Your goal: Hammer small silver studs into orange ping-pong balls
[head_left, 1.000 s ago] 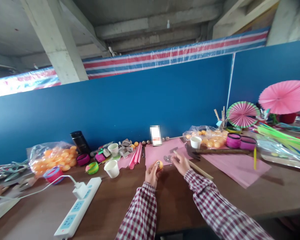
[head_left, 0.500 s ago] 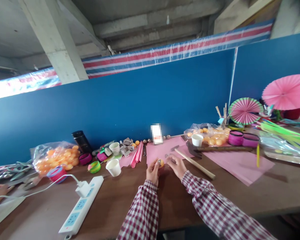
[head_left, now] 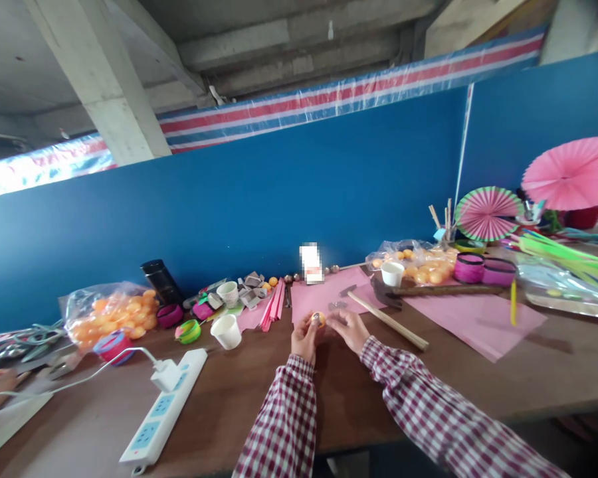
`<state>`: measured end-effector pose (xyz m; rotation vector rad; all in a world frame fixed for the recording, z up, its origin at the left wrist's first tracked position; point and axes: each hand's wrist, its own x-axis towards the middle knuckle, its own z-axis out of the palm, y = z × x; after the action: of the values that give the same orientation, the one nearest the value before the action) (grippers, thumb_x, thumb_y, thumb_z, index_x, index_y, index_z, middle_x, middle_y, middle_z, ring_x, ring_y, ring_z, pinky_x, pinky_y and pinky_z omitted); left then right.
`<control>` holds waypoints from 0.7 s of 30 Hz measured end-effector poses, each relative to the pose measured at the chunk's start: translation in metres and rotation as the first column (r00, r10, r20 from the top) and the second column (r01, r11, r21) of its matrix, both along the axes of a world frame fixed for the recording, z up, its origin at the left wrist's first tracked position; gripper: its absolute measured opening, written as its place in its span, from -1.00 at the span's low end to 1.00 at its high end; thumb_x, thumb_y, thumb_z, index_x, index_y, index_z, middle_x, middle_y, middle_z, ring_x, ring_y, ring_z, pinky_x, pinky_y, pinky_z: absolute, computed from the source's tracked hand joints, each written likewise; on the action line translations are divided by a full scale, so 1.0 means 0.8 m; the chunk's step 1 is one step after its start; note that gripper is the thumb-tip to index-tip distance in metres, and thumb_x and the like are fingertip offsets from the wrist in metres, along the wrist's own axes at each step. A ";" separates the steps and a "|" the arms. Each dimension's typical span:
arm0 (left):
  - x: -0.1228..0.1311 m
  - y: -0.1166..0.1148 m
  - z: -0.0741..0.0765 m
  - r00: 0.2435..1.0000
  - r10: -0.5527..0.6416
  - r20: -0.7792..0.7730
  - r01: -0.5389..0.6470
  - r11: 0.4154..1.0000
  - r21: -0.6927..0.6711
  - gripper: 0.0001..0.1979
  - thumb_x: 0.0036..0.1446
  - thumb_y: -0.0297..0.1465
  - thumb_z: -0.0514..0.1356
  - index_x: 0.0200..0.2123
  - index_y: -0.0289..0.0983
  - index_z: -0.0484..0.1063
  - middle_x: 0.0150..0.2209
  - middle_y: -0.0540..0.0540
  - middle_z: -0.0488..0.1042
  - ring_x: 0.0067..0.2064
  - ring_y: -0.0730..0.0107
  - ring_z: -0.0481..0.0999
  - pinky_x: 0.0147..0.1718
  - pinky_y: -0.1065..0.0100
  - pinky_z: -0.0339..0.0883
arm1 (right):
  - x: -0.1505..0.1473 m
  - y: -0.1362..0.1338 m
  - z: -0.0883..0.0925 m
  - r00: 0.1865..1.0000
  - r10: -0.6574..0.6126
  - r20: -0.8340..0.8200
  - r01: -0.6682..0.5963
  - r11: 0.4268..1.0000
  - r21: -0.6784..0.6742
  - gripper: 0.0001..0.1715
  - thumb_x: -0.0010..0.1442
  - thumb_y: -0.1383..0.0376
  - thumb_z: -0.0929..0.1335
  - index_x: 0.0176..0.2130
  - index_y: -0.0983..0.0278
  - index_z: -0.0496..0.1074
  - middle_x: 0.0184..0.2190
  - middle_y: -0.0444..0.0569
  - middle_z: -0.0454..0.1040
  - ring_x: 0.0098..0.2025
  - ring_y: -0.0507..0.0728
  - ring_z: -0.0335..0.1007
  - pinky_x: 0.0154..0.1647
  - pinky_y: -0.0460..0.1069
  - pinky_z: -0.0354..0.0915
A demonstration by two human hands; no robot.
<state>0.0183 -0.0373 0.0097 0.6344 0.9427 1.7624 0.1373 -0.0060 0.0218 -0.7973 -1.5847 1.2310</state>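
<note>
My left hand (head_left: 305, 338) grips a small orange ball (head_left: 321, 318), likely a ping-pong ball, with a greyish patch on its near side. Close against its right side is my right hand (head_left: 349, 330), thumb and fingertips drawn together; anything between them is too small to make out. Just beyond the hands, small shiny bits (head_left: 337, 305) lie on a pink paper sheet (head_left: 309, 302). A hammer (head_left: 389, 320) with a pale wooden handle rests to the right of my right hand.
White cups (head_left: 226, 332) and a bag of orange balls (head_left: 112, 315) stand left, behind a power strip (head_left: 164, 411). Folded pink paper strips (head_left: 274, 305) lie nearer the middle. A second, dark-headed hammer (head_left: 443, 290), another ball bag (head_left: 428, 269) and purple rolls (head_left: 483, 270) are on the right.
My right hand has moved slightly left, from over the shiny bits to the ball, and its fingertips have closed in. The left hand keeps the ball in about the same place.
</note>
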 end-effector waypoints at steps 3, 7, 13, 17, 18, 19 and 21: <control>0.000 -0.002 0.002 1.000 -0.012 -0.017 0.012 1.000 -0.005 -0.62 -0.20 -0.39 0.29 -0.23 -0.34 0.36 -0.29 -0.14 0.48 -0.38 0.45 0.49 -0.30 0.35 0.38 | 0.001 0.000 0.000 0.998 -0.041 0.056 0.037 0.996 0.079 -0.67 -0.05 0.09 0.30 -0.41 0.31 0.39 -0.54 -0.12 0.40 -0.47 0.02 0.31 -0.43 -0.07 0.27; 0.001 -0.003 0.004 0.998 -0.024 -0.051 0.024 1.000 0.002 -0.59 -0.22 -0.37 0.29 -0.22 -0.33 0.36 -0.27 -0.15 0.48 -0.35 0.42 0.49 -0.30 0.34 0.38 | 0.002 0.002 -0.001 0.994 -0.074 0.077 0.065 0.992 0.112 -0.68 -0.07 0.10 0.31 -0.44 0.32 0.40 -0.49 -0.11 0.43 -0.39 0.04 0.33 -0.29 -0.03 0.26; 0.000 -0.002 0.001 0.998 -0.037 -0.049 0.039 0.999 0.027 -0.55 -0.27 -0.36 0.31 -0.22 -0.35 0.36 -0.28 -0.15 0.49 -0.33 0.37 0.49 -0.28 0.31 0.36 | 0.001 0.005 -0.004 0.995 -0.057 0.078 0.050 0.995 0.082 -0.64 -0.09 0.08 0.33 -0.42 0.33 0.41 -0.45 -0.07 0.46 -0.38 0.05 0.34 -0.25 -0.02 0.26; -0.002 0.001 -0.004 0.996 -0.039 -0.077 0.043 0.998 0.049 -0.53 -0.26 -0.35 0.30 -0.20 -0.37 0.36 -0.26 -0.18 0.49 -0.27 0.32 0.48 -0.21 0.26 0.33 | 0.002 0.006 -0.005 0.996 -0.039 0.085 0.033 0.996 0.077 -0.62 -0.08 0.06 0.31 -0.41 0.34 0.42 -0.42 -0.04 0.47 -0.36 0.07 0.35 -0.25 -0.01 0.26; -0.003 0.002 -0.006 0.995 -0.041 -0.087 0.046 0.998 0.051 -0.53 -0.25 -0.34 0.30 -0.19 -0.37 0.36 -0.25 -0.20 0.49 -0.26 0.31 0.48 -0.20 0.25 0.32 | 0.002 0.006 -0.005 0.996 -0.036 0.087 0.030 0.997 0.078 -0.61 -0.07 0.06 0.31 -0.41 0.34 0.42 -0.42 -0.04 0.47 -0.36 0.07 0.35 -0.25 -0.01 0.26; -0.003 0.002 -0.007 0.995 -0.044 -0.095 0.049 0.998 0.051 -0.52 -0.25 -0.33 0.30 -0.18 -0.37 0.35 -0.24 -0.20 0.48 -0.25 0.30 0.48 -0.19 0.24 0.31 | 0.002 0.007 -0.006 0.996 -0.033 0.088 0.026 0.997 0.079 -0.61 -0.07 0.06 0.30 -0.42 0.34 0.42 -0.41 -0.03 0.47 -0.35 0.08 0.35 -0.25 -0.01 0.26; -0.004 0.002 -0.008 0.994 -0.046 -0.098 0.050 0.998 0.045 -0.51 -0.24 -0.32 0.30 -0.17 -0.37 0.35 -0.23 -0.21 0.48 -0.25 0.28 0.48 -0.19 0.22 0.32 | 0.003 0.007 -0.006 0.995 -0.028 0.092 0.021 0.996 0.082 -0.61 -0.07 0.05 0.30 -0.43 0.34 0.42 -0.41 -0.02 0.47 -0.34 0.09 0.36 -0.24 -0.01 0.26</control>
<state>0.0154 -0.0355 0.0036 0.7729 0.9463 1.7279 0.1395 -0.0002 0.0167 -0.8294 -1.6840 1.1186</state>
